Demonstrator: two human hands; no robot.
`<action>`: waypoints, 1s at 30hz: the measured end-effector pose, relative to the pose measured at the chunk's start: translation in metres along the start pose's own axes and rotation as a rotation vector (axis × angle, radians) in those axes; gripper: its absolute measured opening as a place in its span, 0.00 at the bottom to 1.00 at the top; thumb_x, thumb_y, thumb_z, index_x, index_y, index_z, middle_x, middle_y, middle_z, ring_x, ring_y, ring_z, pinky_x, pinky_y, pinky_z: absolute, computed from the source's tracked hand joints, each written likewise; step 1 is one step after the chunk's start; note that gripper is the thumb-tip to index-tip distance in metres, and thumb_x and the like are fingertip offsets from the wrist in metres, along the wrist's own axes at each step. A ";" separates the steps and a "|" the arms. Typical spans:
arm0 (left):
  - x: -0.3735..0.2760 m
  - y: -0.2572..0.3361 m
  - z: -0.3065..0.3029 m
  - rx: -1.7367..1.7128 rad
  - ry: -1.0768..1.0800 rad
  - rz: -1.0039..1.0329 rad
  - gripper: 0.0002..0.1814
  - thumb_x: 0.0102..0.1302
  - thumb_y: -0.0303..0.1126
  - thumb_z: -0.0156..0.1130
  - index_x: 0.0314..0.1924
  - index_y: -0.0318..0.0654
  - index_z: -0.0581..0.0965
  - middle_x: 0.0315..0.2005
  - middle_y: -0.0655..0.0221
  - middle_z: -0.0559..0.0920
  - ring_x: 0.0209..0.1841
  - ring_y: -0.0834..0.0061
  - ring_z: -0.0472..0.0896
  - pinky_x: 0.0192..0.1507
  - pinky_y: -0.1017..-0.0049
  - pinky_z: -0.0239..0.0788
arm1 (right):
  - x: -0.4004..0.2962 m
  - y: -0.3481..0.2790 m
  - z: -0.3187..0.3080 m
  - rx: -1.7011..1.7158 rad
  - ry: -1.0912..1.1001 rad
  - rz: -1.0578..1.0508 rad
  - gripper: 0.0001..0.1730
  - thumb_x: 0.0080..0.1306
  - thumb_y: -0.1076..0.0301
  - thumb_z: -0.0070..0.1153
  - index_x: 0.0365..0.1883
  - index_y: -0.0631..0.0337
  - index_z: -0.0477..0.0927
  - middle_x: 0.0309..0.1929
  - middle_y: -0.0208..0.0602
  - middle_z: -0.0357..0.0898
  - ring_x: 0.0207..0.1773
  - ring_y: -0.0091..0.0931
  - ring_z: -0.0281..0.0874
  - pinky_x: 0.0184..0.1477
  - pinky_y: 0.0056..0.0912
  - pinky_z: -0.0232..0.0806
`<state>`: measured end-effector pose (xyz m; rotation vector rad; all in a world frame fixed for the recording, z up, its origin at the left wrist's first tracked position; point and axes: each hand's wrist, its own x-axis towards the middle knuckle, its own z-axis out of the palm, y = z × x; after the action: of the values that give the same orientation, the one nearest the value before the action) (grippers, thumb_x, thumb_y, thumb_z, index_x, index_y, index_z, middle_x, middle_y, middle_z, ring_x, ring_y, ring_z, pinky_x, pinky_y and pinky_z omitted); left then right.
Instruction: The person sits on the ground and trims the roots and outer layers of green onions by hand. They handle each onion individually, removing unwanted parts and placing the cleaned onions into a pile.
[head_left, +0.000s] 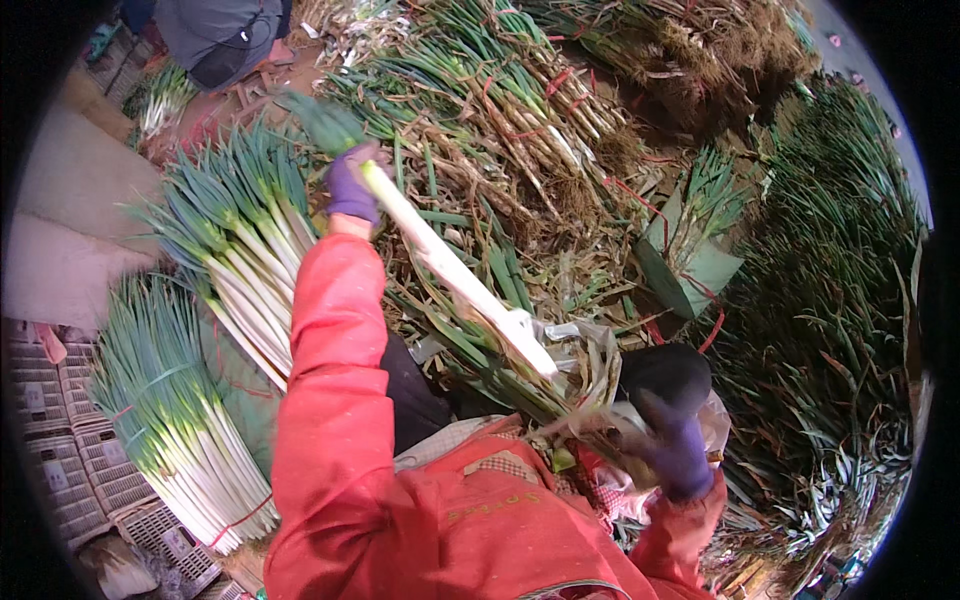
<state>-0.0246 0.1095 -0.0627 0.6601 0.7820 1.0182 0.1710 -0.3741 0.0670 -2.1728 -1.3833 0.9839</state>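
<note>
My left hand (354, 184), in a purple glove, grips a large leek-like green onion (450, 262) at the base of its green leaves. Its white stalk slants down to the right, ending above my lap. My right hand (675, 450), also gloved in purple, is blurred beside my right knee; brownish outer leaves (600, 427) trail next to it, and I cannot tell whether it holds them. Left of my left arm lies a loose row of peeled green onions (259, 247). Below that row is a thick tied bundle of green onions (202, 427).
Unpeeled green onions tied with red string (525, 112) lie ahead, over leaf litter (577, 277). A dense mass of green onions (810, 300) fills the right side. Plastic crates (97, 457) stand at the left. Another person (217, 37) is at the top left.
</note>
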 end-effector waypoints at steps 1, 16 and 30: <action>0.001 -0.005 0.007 0.027 -0.020 -0.013 0.09 0.60 0.37 0.59 0.32 0.38 0.74 0.18 0.70 0.75 0.16 0.73 0.73 0.18 0.74 0.66 | 0.031 -0.007 0.007 0.209 0.083 -0.014 0.28 0.56 0.71 0.62 0.54 0.71 0.71 0.45 0.38 0.77 0.45 0.22 0.73 0.49 0.24 0.66; -0.005 -0.019 0.013 0.529 -0.138 0.330 0.14 0.60 0.33 0.57 0.42 0.32 0.76 0.28 0.64 0.79 0.25 0.70 0.77 0.28 0.72 0.70 | 0.169 -0.015 0.109 1.707 -0.895 -0.115 0.33 0.61 0.51 0.55 0.57 0.66 0.67 0.39 0.48 0.78 0.37 0.32 0.79 0.40 0.29 0.73; -0.086 -0.017 0.105 0.228 -0.319 0.026 0.21 0.60 0.45 0.60 0.42 0.32 0.74 0.26 0.63 0.79 0.17 0.73 0.75 0.18 0.75 0.67 | 0.111 -0.029 0.148 1.250 -0.168 -0.011 0.17 0.53 0.81 0.61 0.42 0.64 0.77 0.22 0.26 0.74 0.19 0.14 0.67 0.19 0.17 0.58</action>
<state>0.0429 0.0119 0.0050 1.0041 0.6137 0.8258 0.0745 -0.2691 -0.0547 -1.1344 -0.4980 1.4804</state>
